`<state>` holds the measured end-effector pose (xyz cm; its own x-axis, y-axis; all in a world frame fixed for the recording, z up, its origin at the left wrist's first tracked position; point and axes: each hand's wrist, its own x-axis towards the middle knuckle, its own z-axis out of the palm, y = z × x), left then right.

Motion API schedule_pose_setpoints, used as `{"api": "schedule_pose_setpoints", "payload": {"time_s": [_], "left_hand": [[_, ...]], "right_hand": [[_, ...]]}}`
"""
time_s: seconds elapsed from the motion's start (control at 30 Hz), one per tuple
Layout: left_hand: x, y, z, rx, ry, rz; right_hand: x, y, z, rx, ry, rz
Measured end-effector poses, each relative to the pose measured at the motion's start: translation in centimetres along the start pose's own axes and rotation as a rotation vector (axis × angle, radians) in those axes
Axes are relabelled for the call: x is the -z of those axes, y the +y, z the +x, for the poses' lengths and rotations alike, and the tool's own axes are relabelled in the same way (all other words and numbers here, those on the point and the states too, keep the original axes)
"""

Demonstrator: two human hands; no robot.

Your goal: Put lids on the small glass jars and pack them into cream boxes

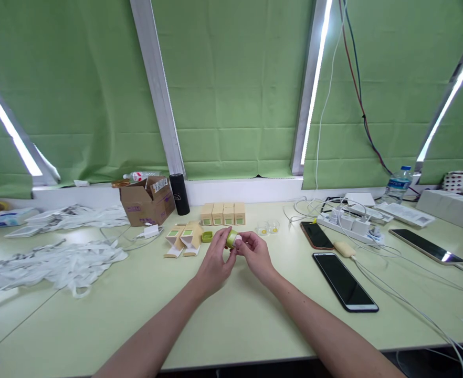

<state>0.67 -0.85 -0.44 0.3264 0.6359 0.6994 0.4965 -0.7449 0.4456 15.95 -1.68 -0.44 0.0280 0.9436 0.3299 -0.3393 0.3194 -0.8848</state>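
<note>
Above the table, both hands meet around a small green container (pixel 232 239) with a pale end, tilted to the right. My left hand (pixel 214 262) has its fingers closed round the green part. At the pale end, the fingertips of my right hand (pixel 257 257) pinch it; they hide part of it. Just left of the hands lies a small green piece (pixel 207 237) like a cap. Beside that are two opened kraft boxes, one (pixel 175 238) left of the other (pixel 192 236). Two small clear cases (pixel 262 228) with yellow bits inside sit right of the hands.
Several closed kraft boxes (pixel 222 214) stand in a row behind the hands. Phones (pixel 345 282), a power strip (pixel 349 228) and loose cables are on the right. To the left are a cardboard box (pixel 147 202), a black bottle (pixel 179 194) and white plastic bags (pixel 54 265).
</note>
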Motion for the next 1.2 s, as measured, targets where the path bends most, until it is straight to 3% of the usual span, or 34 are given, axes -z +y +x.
{"api": "schedule_pose_setpoints", "payload": {"time_s": [0.2,0.33,0.43,0.6,1.0,1.2], "left_hand": [[0.0,-0.5,0.6,0.162,0.058,-0.186],[-0.2,-1.0,1.1,0.330,0.008,-0.489],[-0.1,-1.0,1.3,0.405,-0.039,-0.612],[0.2,-0.2,1.4,0.400,-0.082,-0.622],[0.2,0.2,1.5,0.422,-0.121,-0.664],[0.0,0.5,1.4,0.433,-0.055,-0.584]], "right_hand": [[0.2,0.0,-0.2,0.028,-0.050,-0.116],[0.9,-0.3,-0.7,0.238,-0.017,-0.481],[1.3,-0.4,-1.0,0.424,-0.062,-0.763],[1.7,-0.2,-1.0,0.521,-0.089,-0.881],[1.9,-0.3,-0.9,0.589,-0.112,-1.047],[1.8,-0.1,-0.9,0.598,-0.129,-1.146]]}}
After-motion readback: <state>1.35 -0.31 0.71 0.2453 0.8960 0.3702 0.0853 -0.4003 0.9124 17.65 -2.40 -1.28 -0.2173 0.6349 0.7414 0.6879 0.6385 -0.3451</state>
